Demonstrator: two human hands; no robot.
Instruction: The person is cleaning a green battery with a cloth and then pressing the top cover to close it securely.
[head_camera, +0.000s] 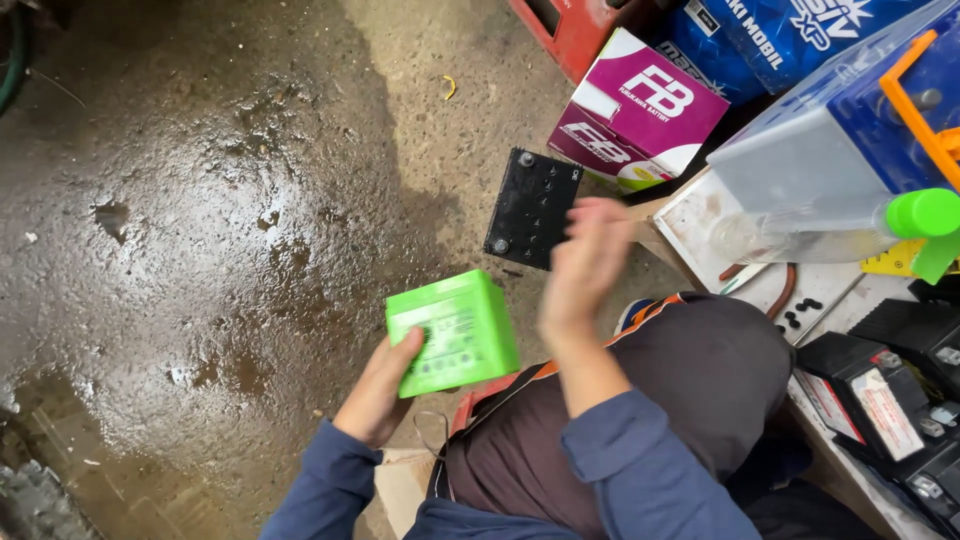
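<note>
Green box (452, 332) gripped by left hand (380, 392), long axis tilted up-right (label toward camera); right hand (585, 265) open, blurred.

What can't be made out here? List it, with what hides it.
- Right hand: motion-blurred in the head view; fingers indistinct, grip cannot be judged.
- Green box: label blurred; the left hand covers its lower corner.
- Blue-white battery: cut off by the top and right edges.
- Black battery: right edge partly hidden behind the right hand.
</note>
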